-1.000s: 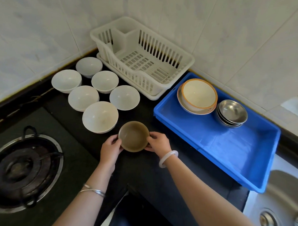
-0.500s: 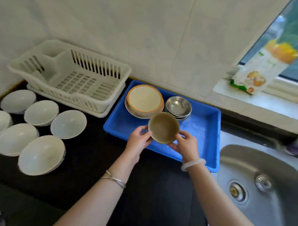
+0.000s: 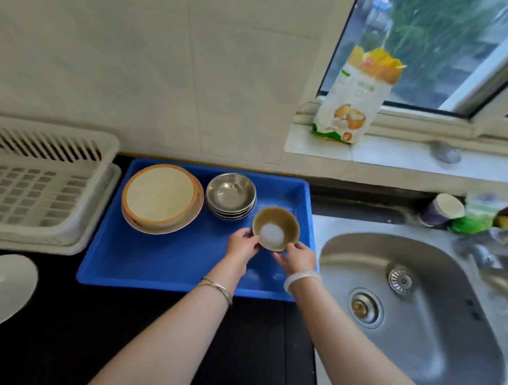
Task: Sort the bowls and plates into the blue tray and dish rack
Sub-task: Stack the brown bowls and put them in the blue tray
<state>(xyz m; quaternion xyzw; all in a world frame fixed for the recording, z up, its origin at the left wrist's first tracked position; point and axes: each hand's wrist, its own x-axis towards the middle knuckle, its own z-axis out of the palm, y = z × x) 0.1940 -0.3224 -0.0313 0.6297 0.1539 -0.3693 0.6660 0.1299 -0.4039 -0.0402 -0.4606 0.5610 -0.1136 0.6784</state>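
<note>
A small brown bowl (image 3: 275, 228) is held over the right part of the blue tray (image 3: 168, 263). My left hand (image 3: 241, 245) grips its left rim and my right hand (image 3: 297, 256) grips its lower right side. Inside the tray sit a stack of orange-rimmed plates (image 3: 161, 197) at the back left and a stack of steel bowls (image 3: 231, 194) just behind the brown bowl. The white dish rack (image 3: 43, 184) stands left of the tray. One white bowl (image 3: 9, 286) shows at the left edge on the black counter.
A steel sink (image 3: 411, 299) lies right of the tray. On the window sill stands a paper food bag (image 3: 356, 97). A cup (image 3: 444, 210) and green and yellow items sit behind the sink. Tiled wall rises behind everything.
Both hands have carried the brown bowl from the counter by the white bowls rightward to above the tray's right part. The view has swung right toward the sink.
</note>
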